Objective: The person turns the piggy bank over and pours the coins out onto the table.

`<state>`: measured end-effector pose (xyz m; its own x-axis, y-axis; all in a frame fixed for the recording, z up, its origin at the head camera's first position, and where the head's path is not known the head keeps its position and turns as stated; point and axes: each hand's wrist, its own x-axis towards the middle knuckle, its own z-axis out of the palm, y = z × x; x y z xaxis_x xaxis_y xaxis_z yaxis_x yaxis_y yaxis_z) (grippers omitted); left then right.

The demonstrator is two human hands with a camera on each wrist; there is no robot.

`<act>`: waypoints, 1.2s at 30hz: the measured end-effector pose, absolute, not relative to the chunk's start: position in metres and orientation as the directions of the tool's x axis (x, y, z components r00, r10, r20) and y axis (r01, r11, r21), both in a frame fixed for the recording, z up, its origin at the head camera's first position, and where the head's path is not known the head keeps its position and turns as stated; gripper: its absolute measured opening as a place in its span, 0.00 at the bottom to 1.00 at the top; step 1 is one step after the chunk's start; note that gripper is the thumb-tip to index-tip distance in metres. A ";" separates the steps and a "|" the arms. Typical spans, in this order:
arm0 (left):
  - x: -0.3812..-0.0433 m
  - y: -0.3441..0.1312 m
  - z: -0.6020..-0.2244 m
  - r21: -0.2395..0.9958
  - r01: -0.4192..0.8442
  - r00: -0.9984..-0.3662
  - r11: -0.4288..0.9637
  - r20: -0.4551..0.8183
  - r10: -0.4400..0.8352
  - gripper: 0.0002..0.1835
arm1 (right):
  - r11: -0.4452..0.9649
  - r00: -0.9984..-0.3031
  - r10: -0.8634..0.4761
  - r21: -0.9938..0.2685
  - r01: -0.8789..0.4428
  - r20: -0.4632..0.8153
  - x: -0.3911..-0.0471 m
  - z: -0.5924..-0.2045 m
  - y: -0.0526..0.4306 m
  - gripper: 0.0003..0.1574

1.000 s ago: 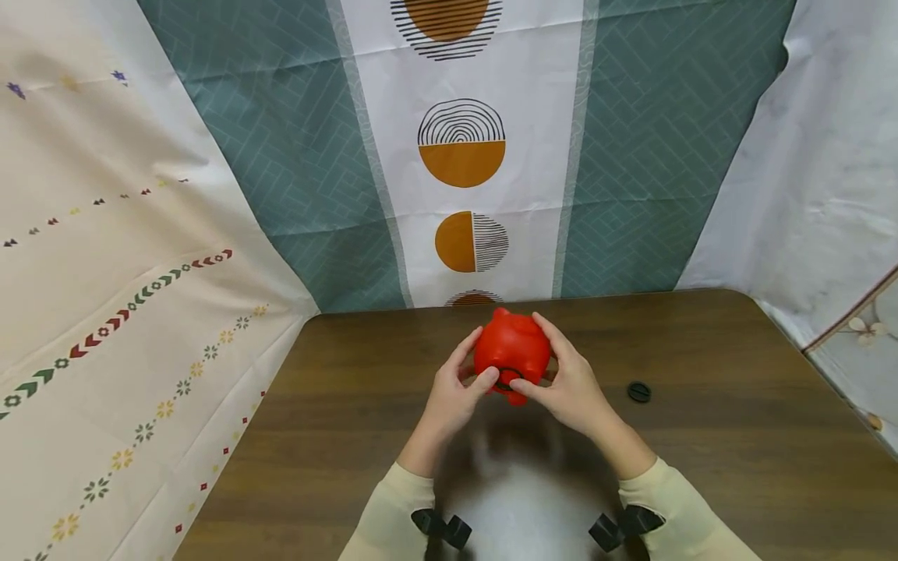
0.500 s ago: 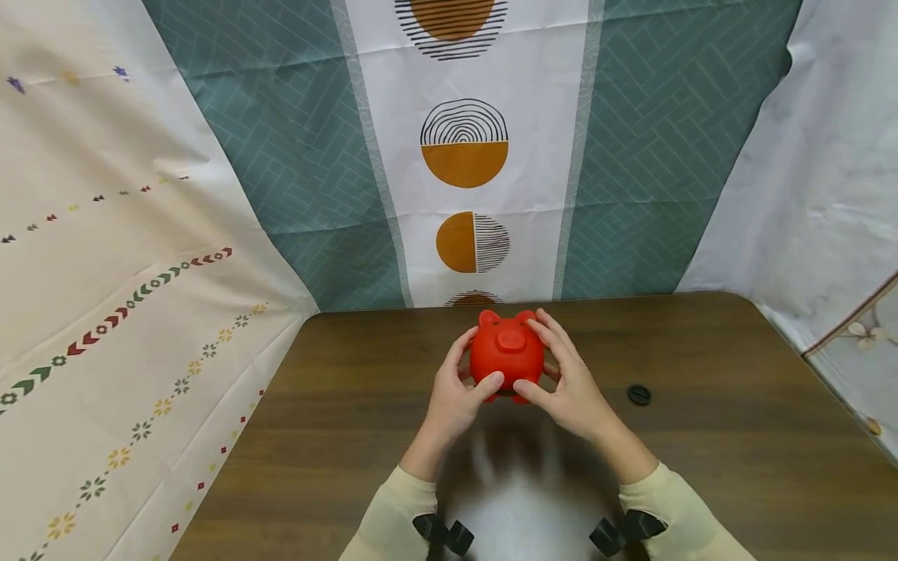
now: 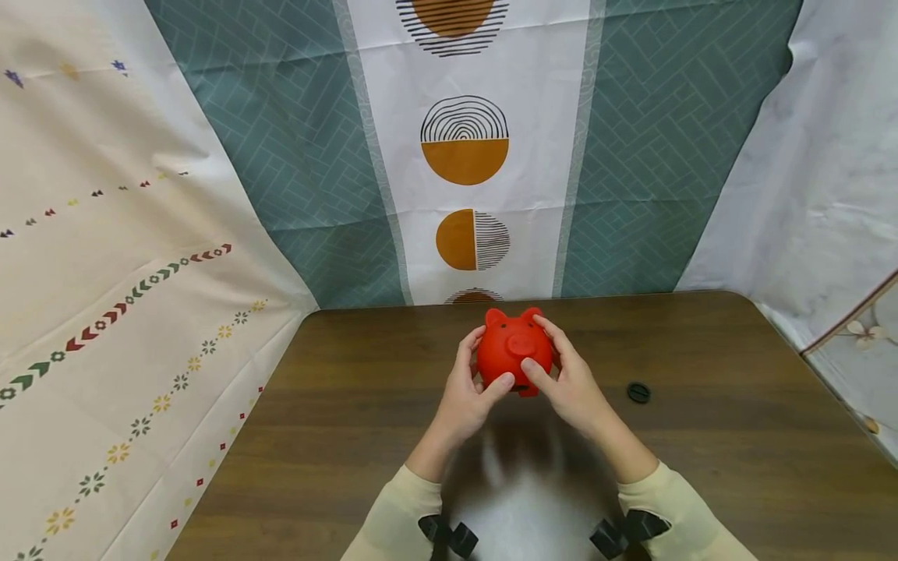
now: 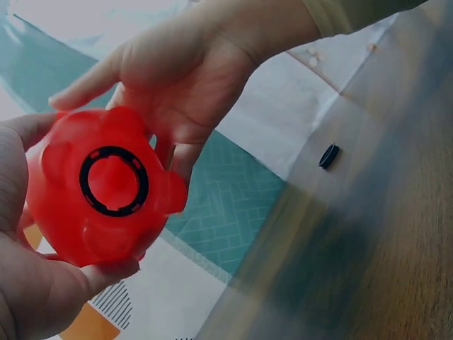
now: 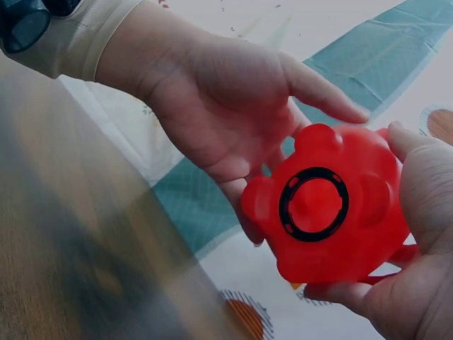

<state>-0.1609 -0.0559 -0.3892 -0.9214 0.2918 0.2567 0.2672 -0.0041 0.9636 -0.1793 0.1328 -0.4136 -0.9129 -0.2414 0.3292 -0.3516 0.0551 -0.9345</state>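
Note:
A red piggy bank (image 3: 512, 347) is held up between both hands, its snout and ears facing the head camera. My left hand (image 3: 468, 387) grips its left side, thumb low on the front. From the other side my right hand (image 3: 571, 382) grips it, with the thumb near the snout. Both wrist views show the underside, where a black ring (image 4: 83, 180) surrounds a round opening between the stubby feet. To the right of the hands, a black round plug (image 3: 638, 393) lies on the wooden table.
The brown wooden table (image 3: 337, 436) has a patterned teal and white cloth (image 3: 624, 195) hanging behind its far edge. A cream cloth (image 3: 140, 327) with printed motifs hangs at the left, and a white one (image 3: 807, 187) at the right.
The piggy bank has turned from showing its ringed underside to showing its face, then shifted slightly right. Both hands keep hold of it, and the right thumb has moved up toward the snout.

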 end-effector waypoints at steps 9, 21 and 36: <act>-0.179 -0.059 -0.419 0.975 0.194 -0.956 0.110 0.163 0.245 0.39 | 0.098 -0.923 -0.221 -0.934 -0.343 0.316 -0.179 -0.417 0.128 0.48; -0.183 -0.063 -0.423 0.980 0.186 -0.960 0.076 0.165 0.228 0.39 | 0.111 -0.942 -0.298 -0.975 -0.193 0.153 -0.182 -0.420 0.130 0.50; -0.192 -0.067 -0.434 0.992 0.050 -0.963 0.118 0.016 0.270 0.40 | 0.211 -0.960 -0.277 -0.971 -0.111 0.049 -0.191 -0.426 0.132 0.52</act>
